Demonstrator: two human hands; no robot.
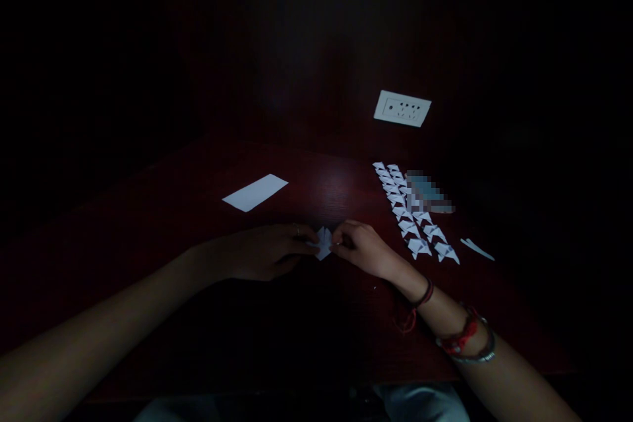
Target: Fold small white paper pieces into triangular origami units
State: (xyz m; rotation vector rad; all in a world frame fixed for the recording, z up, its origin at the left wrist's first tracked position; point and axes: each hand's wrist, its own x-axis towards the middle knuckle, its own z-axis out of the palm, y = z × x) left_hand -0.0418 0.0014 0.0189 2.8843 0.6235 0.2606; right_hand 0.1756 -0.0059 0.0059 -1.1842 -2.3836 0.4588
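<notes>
holding a small folded white paper [324,247] low over the dark red table [336,178], between both hands: pinched at its left edge by fingers of the left hand [262,250], at its right edge by thumb and finger of the right hand [363,247]. closed on it from both sides, by the look of it, though too dim to tell how firmly.

likely to skew a crease if pulled unevenly, or to tear a thin corner if pressed too hard; easy to misjudge the fold, too, with so little light and with fingertips covering both edges. liable to scatter the two rows of folded paper pieces [402,213] if swinging the right forearm or its dangling red cord [408,323] outward. possible also to brush aside the flat white sheet [254,192] by reaching carelessly past the left hand.

finding no readable brand, label or writing: only holes on the white wall socket [402,109], nothing legible on the pixelated flat object [428,191] beside the rows, nothing on the thin white strips [477,249] farther right.
</notes>
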